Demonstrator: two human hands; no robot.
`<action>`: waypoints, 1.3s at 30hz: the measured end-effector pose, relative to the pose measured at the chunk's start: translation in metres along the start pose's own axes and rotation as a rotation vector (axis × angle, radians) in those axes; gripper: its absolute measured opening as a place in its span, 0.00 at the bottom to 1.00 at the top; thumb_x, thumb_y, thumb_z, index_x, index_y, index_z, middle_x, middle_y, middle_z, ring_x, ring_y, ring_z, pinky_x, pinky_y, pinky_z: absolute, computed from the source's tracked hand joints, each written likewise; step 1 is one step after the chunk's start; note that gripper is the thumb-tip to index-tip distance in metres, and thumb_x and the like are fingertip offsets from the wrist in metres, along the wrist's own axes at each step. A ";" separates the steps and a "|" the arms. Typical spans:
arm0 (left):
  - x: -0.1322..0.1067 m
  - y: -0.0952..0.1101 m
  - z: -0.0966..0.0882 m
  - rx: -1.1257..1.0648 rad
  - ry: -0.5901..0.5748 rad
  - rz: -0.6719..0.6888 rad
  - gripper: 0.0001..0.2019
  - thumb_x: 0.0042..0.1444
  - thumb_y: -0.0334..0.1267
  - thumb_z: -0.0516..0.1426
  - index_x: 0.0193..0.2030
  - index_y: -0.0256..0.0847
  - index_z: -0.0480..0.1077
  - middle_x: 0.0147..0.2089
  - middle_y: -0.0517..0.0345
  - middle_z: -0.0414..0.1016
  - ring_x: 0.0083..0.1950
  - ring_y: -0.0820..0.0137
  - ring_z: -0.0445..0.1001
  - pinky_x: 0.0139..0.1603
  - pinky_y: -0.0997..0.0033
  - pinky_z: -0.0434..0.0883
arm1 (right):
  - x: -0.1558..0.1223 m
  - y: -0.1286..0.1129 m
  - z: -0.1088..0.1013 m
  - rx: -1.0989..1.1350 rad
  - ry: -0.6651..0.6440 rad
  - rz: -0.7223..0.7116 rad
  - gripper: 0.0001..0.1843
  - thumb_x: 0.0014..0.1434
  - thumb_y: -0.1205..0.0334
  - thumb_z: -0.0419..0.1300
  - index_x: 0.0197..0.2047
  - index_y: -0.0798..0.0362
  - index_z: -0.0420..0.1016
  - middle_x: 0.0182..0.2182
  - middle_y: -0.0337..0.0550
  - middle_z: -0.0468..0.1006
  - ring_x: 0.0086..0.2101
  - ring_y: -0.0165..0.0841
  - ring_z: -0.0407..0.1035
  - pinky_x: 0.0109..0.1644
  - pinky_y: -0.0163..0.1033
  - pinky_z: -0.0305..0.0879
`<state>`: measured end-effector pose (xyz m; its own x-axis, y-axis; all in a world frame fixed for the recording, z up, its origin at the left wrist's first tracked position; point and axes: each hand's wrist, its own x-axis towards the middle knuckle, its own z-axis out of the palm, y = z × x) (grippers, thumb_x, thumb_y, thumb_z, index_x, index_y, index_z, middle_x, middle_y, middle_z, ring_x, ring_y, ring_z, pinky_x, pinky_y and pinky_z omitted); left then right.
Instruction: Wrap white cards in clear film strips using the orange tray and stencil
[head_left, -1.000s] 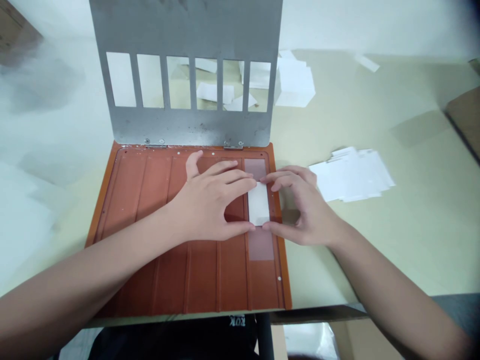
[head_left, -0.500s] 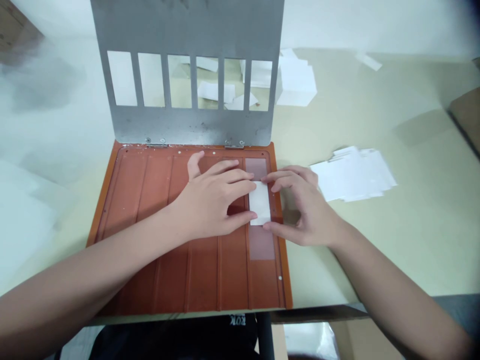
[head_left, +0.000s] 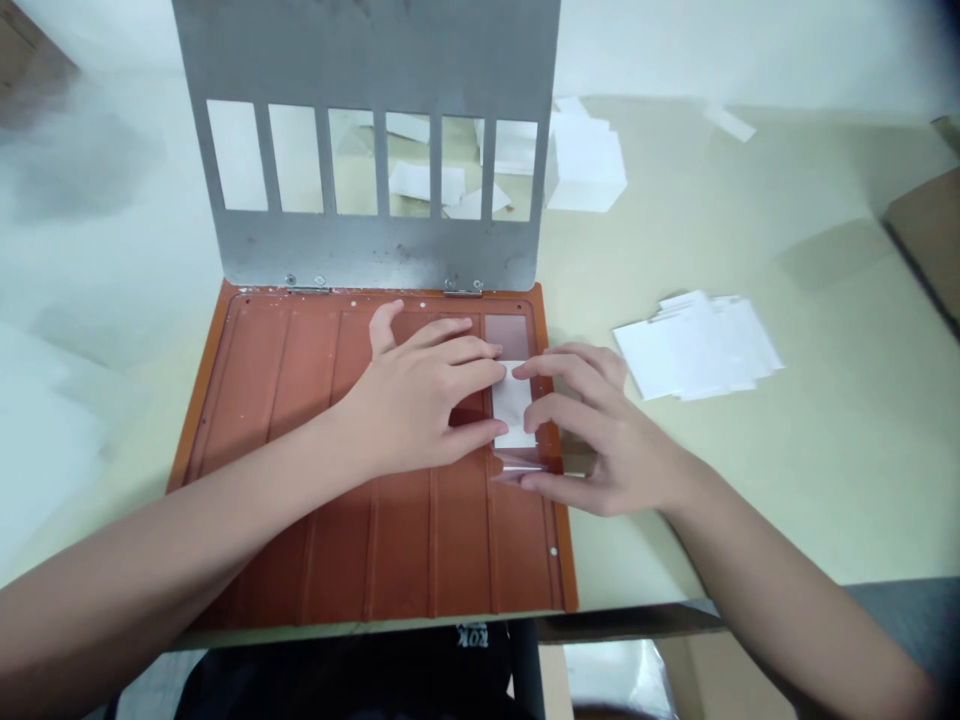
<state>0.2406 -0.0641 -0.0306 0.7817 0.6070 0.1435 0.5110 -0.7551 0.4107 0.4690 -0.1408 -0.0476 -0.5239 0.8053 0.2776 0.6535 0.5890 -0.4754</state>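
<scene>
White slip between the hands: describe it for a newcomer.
Find the orange tray hinged to a slotted steel plate. In its rightmost channel, between the left hand and right hand, lies a white rectangular slip, unlike the loose stack to the right.

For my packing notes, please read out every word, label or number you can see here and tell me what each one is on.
"ROK": small white letters, upside down, on the dark garment below the table edge; too small to be sure of the reading.
No readable markings show on the orange tray or steel plate.
</scene>
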 end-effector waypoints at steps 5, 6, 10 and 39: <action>-0.002 -0.001 -0.003 0.009 -0.014 0.036 0.16 0.54 0.37 0.54 0.48 0.49 0.75 0.56 0.58 0.78 0.65 0.52 0.68 0.69 0.35 0.42 | 0.004 0.000 0.002 0.003 0.105 -0.046 0.04 0.58 0.63 0.63 0.34 0.50 0.70 0.51 0.48 0.71 0.55 0.47 0.60 0.57 0.58 0.56; -0.002 -0.001 -0.005 0.010 -0.030 0.041 0.18 0.52 0.37 0.54 0.50 0.49 0.75 0.57 0.57 0.78 0.65 0.51 0.67 0.69 0.35 0.42 | 0.005 0.000 0.002 0.004 0.112 -0.044 0.03 0.58 0.64 0.63 0.34 0.50 0.71 0.51 0.48 0.72 0.55 0.47 0.61 0.56 0.57 0.57; -0.002 0.001 -0.008 0.012 -0.073 0.050 0.22 0.50 0.49 0.59 0.53 0.48 0.74 0.59 0.53 0.76 0.65 0.46 0.66 0.69 0.34 0.44 | 0.006 0.001 0.003 0.006 0.116 -0.030 0.02 0.59 0.65 0.62 0.35 0.50 0.72 0.50 0.48 0.72 0.55 0.47 0.61 0.57 0.57 0.58; -0.002 0.003 0.005 -0.022 0.010 -0.025 0.17 0.53 0.52 0.62 0.45 0.47 0.75 0.55 0.54 0.79 0.65 0.48 0.67 0.69 0.33 0.34 | 0.012 0.006 0.012 -0.095 0.218 0.134 0.05 0.64 0.61 0.59 0.34 0.47 0.74 0.48 0.43 0.76 0.50 0.41 0.66 0.55 0.52 0.55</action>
<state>0.2429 -0.0690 -0.0344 0.7652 0.6281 0.1415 0.5223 -0.7340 0.4341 0.4598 -0.1283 -0.0572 -0.3057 0.8660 0.3957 0.7627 0.4715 -0.4427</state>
